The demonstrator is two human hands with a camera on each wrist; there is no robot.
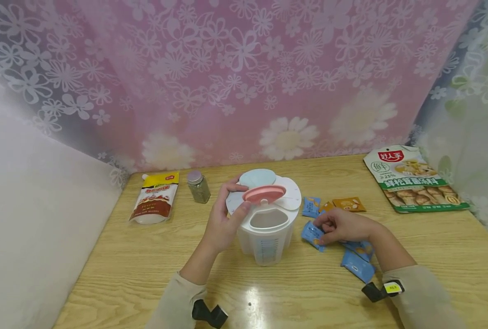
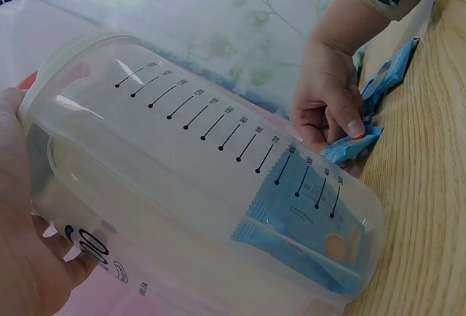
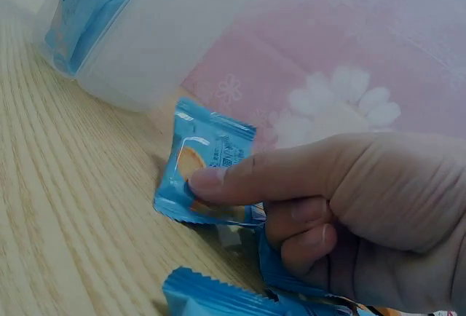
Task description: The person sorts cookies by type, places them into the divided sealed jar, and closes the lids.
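A translucent lidded storage container (image 1: 268, 251) with measuring marks stands upright on the table. Its white lid carries a light blue flap (image 1: 257, 177) and a raised pink flap (image 1: 264, 194), with an opening in front. My left hand (image 1: 223, 224) grips the container around its upper left side. Inside, near the bottom, lies a blue snack packet (image 2: 298, 221). To the right of the container, my right hand (image 1: 346, 226) pinches another blue snack packet (image 3: 200, 159) between thumb and fingers, low over the table. Other blue packets (image 1: 358, 265) lie beneath and beside that hand.
Brown packets (image 1: 348, 204) and a blue one (image 1: 311, 206) lie behind the right hand. A large mushroom seasoning bag (image 1: 416, 178) rests at the back right. At the left stand a yellow-and-brown pouch (image 1: 155, 198) and a small spice jar (image 1: 198, 187). A floral curtain (image 1: 227, 91) borders the table's back.
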